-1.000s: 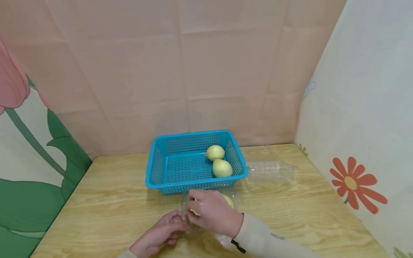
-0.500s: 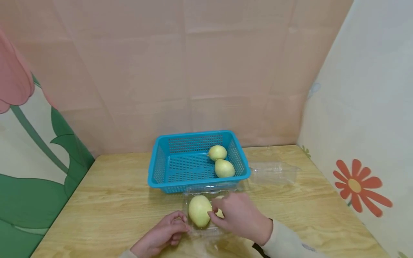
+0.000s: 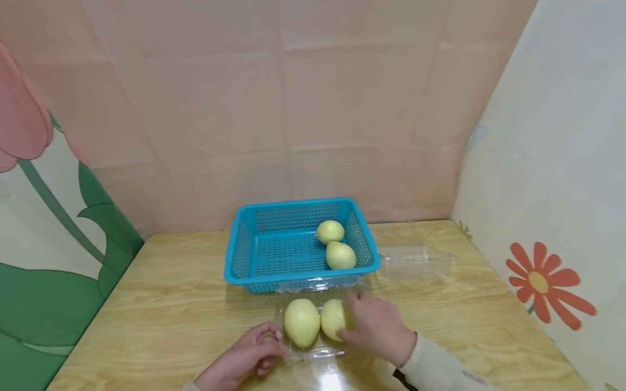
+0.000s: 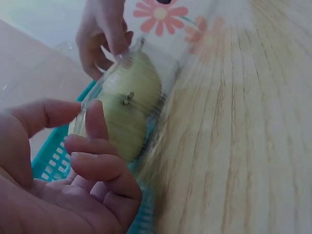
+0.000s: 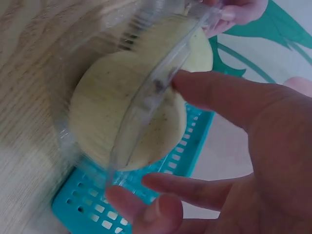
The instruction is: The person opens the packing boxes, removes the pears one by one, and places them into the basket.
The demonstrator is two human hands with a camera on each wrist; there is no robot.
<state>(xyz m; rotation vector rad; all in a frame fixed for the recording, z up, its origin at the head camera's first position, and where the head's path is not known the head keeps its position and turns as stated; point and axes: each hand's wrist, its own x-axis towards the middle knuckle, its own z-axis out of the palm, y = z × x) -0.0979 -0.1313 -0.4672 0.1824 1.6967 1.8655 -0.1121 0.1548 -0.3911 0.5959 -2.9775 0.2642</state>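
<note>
A clear plastic container [image 3: 325,353] lies in front of the basket with two pale yellow pears, the left pear [image 3: 301,323] and the right pear [image 3: 332,320], side by side inside. My left hand [image 3: 244,355] pinches the container's left front corner between thumb and finger; the left wrist view shows this hand [image 4: 73,165] with its other fingers curled. Over the container's right end, my right hand [image 3: 381,328] is beside the right pear. In the right wrist view this hand [image 5: 273,131] has its fingers spread, with one fingertip touching the clear rim [image 5: 146,97].
A blue perforated basket [image 3: 300,282] stands just behind the container, two more pears [image 3: 340,255] at its right side. Another clear plastic piece [image 3: 415,262] lies right of the basket. A pink cloth wall [image 3: 283,108] rises behind the wooden table [image 3: 171,304].
My right hand has moved right, from the container's left part to its right end, uncovering both pears. My left hand has stayed at the left corner.
</note>
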